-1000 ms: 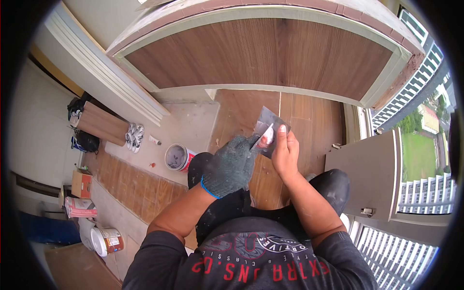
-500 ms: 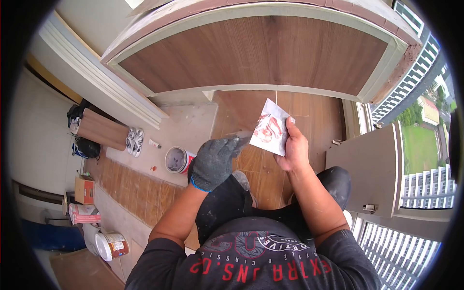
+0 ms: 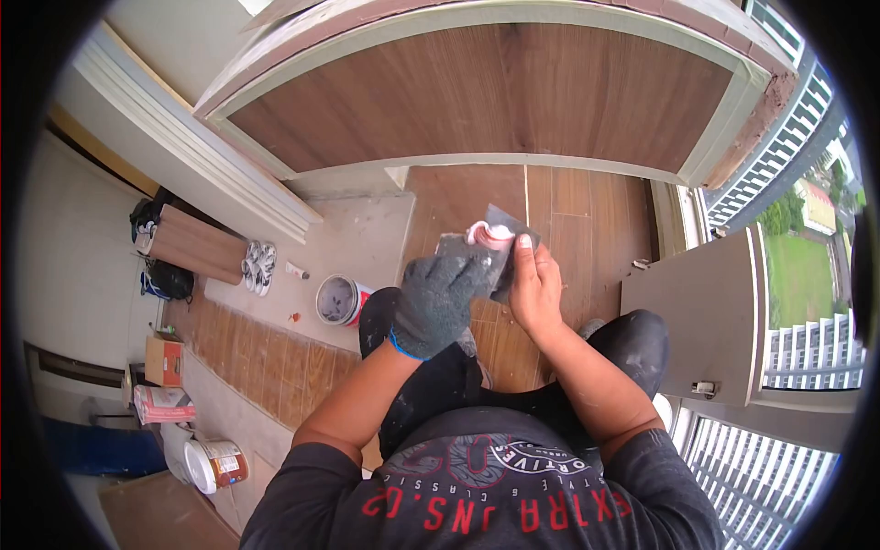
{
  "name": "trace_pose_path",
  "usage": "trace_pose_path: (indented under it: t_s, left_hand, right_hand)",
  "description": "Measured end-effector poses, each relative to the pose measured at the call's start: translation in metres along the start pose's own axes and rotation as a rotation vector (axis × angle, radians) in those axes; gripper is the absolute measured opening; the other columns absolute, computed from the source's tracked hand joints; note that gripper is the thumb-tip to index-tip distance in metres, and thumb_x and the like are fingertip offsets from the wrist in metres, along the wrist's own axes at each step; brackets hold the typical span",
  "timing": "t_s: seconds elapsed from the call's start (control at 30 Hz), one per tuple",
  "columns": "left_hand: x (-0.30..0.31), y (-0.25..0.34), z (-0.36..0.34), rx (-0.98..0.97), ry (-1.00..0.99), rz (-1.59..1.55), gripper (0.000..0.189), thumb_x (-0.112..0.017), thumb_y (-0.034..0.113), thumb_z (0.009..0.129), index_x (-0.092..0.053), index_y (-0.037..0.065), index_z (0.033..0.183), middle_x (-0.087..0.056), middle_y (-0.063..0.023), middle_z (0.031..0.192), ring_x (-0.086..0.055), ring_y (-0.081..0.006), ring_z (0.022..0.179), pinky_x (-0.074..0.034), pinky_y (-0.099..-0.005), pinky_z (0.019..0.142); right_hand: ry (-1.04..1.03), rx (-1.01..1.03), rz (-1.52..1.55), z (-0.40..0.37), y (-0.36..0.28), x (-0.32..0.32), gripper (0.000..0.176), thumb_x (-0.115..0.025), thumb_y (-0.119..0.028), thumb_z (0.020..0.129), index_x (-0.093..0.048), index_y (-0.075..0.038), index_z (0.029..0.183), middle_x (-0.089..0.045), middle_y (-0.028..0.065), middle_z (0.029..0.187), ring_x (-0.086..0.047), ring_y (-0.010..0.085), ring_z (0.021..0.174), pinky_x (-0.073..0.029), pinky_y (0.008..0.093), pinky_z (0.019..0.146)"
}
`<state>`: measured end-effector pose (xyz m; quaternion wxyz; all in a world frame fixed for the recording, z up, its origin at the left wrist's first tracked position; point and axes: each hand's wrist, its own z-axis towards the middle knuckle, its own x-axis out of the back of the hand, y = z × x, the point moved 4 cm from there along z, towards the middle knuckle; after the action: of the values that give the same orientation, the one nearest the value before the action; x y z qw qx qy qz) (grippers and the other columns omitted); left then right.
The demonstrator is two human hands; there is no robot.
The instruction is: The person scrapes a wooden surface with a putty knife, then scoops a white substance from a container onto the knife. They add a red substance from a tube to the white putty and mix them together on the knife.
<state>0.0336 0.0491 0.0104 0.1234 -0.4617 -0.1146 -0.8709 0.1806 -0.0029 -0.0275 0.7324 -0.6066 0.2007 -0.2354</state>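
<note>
Scraper (image 3: 451, 246) clamped in gloved left hand (image 3: 435, 302), putty plate (image 3: 510, 224) pinched in right hand (image 3: 534, 289)

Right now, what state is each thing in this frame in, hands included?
Left hand, gloved, fingers closed on the scraper.
Right hand, bare, fingers gripping the metal plate.
Putty, a pink and white lump where the scraper meets the metal plate.
Bucket, upright on the floor, lid off.
Window sash, open.
</note>
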Motion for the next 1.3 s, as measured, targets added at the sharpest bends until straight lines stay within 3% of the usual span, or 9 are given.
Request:
trace_pose_path:
  t_s: [0.1,0.27,0.37,0.5,0.6,0.73,0.83,1.17,1.3]
  left_hand:
    - [0.015,-0.042,0.013,0.065,0.1,0.036,0.039,-0.06,0.003,0.078,-0.065,0.005,0.117,-0.066,-0.0101,0.106,-0.061,-0.0278,0.092,-0.047,-0.0407,0.084]
    - [0.053,-0.076,0.009,0.631,0.377,-1.087,0.023,-0.056,0.013,0.098,-0.064,0.002,0.117,-0.063,-0.0002,0.101,-0.058,-0.0096,0.085,-0.049,-0.0242,0.076]
    - [0.023,-0.072,-0.01,1.024,0.219,-1.124,0.022,-0.061,0.015,0.098,-0.064,0.001,0.115,-0.065,0.001,0.098,-0.059,-0.0065,0.08,-0.049,-0.0236,0.07]
    - [-0.027,-0.07,-0.04,1.145,0.077,-1.311,0.025,-0.064,0.017,0.097,-0.063,0.001,0.115,-0.065,0.0017,0.095,-0.058,-0.0065,0.077,-0.049,-0.023,0.067]
    - [-0.024,-0.079,-0.046,1.114,-0.047,-1.257,0.024,-0.066,0.019,0.095,-0.064,0.0,0.11,-0.067,-0.0022,0.095,-0.061,-0.0114,0.078,-0.051,-0.0271,0.07]
    - [0.012,-0.083,-0.023,0.81,-0.27,-0.309,0.025,-0.066,0.02,0.093,-0.066,-0.003,0.105,-0.069,-0.0142,0.098,-0.067,-0.0248,0.087,-0.053,-0.036,0.08]
    - [0.023,-0.052,-0.013,0.668,0.146,-0.63,0.024,-0.062,0.011,0.093,-0.064,-0.004,0.111,-0.068,-0.0159,0.107,-0.066,-0.0266,0.094,-0.053,-0.0369,0.082]
    - [0.041,-0.023,-0.008,0.502,0.197,-0.525,0.03,-0.053,0.012,0.099,-0.061,-0.005,0.122,-0.065,-0.0199,0.116,-0.063,-0.0305,0.107,-0.049,-0.0379,0.094]
    - [0.017,-0.002,-0.016,0.146,-0.039,-0.071,0.037,-0.057,0.009,0.093,-0.057,-0.002,0.129,-0.064,-0.0186,0.113,-0.062,-0.035,0.102,-0.051,-0.0412,0.088]
  right_hand:
    - [-0.335,-0.183,0.007,-0.018,0.005,-0.021,0.052,-0.042,-0.045,0.106,-0.062,0.002,0.097,-0.065,0.013,0.075,-0.065,0.0237,0.074,-0.051,0.0378,0.069]
    - [-0.165,-0.638,0.63,0.007,0.019,-0.007,0.04,-0.047,-0.034,0.105,-0.06,0.002,0.114,-0.069,0.0107,0.101,-0.068,0.0187,0.085,-0.056,0.0339,0.078]
    - [-0.314,-0.747,0.801,0.005,0.028,-0.017,0.037,-0.049,-0.031,0.104,-0.058,0.002,0.118,-0.069,0.0132,0.106,-0.07,0.022,0.09,-0.057,0.0372,0.082]
    - [-0.431,-0.756,1.053,-0.006,0.028,-0.027,0.037,-0.05,-0.032,0.104,-0.057,0.002,0.119,-0.068,0.0151,0.109,-0.07,0.025,0.096,-0.057,0.0402,0.085]
    - [-0.427,-0.715,1.094,-0.005,0.031,-0.022,0.038,-0.05,-0.031,0.104,-0.056,0.002,0.121,-0.068,0.0159,0.111,-0.07,0.0264,0.099,-0.057,0.0411,0.087]
    - [-0.307,-0.583,1.129,0.008,0.014,-0.009,0.038,-0.049,-0.029,0.104,-0.054,0.003,0.123,-0.068,0.0159,0.113,-0.07,0.0262,0.1,-0.057,0.0399,0.089]
    - [-0.152,-0.525,1.059,0.016,0.032,-0.009,0.037,-0.049,-0.029,0.104,-0.054,0.003,0.123,-0.068,0.0147,0.113,-0.07,0.0238,0.098,-0.057,0.0372,0.088]
    - [0.024,-0.529,0.918,0.007,0.031,-0.011,0.032,-0.052,-0.027,0.103,-0.054,0.0,0.119,-0.065,0.0105,0.109,-0.066,0.0189,0.097,-0.054,0.0369,0.088]
    - [0.12,-0.521,0.928,0.006,0.027,-0.007,0.031,-0.051,-0.026,0.104,-0.053,0.0,0.121,-0.066,0.0117,0.11,-0.066,0.0203,0.098,-0.054,0.0373,0.089]
